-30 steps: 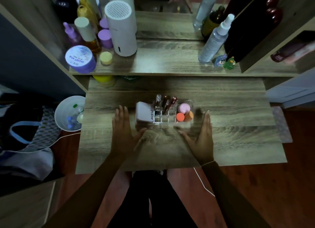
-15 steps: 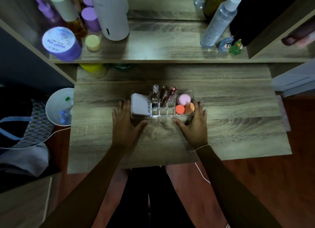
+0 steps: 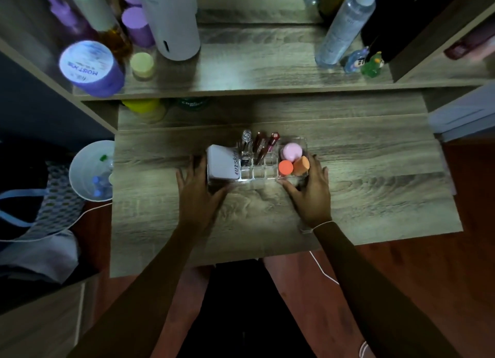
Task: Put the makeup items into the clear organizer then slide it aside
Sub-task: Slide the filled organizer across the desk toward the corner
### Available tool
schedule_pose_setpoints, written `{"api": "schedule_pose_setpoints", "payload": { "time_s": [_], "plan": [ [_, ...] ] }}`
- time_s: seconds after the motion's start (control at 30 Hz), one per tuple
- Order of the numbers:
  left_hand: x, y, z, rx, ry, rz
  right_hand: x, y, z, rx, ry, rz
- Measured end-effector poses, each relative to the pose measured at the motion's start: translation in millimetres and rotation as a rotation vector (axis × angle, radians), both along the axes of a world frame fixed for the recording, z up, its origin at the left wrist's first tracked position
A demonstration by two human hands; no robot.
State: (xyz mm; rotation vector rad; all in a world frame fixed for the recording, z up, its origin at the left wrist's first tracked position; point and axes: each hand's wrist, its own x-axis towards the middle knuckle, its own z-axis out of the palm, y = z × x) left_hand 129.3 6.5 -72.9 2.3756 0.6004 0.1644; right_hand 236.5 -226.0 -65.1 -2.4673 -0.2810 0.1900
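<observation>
The clear organizer sits mid-table on the wooden vanity top. In it stand a white compact at the left, several lip tubes in the middle slots, and a pink sponge, a red-orange sponge and an orange sponge at the right. My left hand clasps the organizer's left end, thumb along its front. My right hand grips the right end, fingers up its side.
A raised shelf behind holds a purple jar, a white cylinder, a spray bottle and small figurines. A white bin stands left of the table. A white cable hangs below the front edge.
Both hands moved forward from flat on the table in front of the organizer and closed around its two ends. The camera moved closer.
</observation>
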Motion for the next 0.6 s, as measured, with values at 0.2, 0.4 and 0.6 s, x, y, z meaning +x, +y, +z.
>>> {"api": "schedule_pose_setpoints", "payload": {
  "time_s": [0.2, 0.4, 0.6],
  "plan": [
    [-1.0, 1.0, 0.3, 0.005, -0.030, 0.001, -2.3, 1.8, -1.5, 0.015, 0.012, -0.005],
    [-0.4, -1.6, 0.6, -0.058, -0.033, 0.014, -3.7, 1.2, 2.1, 0.037, 0.018, -0.010],
    [1.6, -6.2, 3.1, -0.068, -0.055, 0.014, -3.8, -3.8, 2.7, 0.065, 0.017, -0.010]
  ]
}}
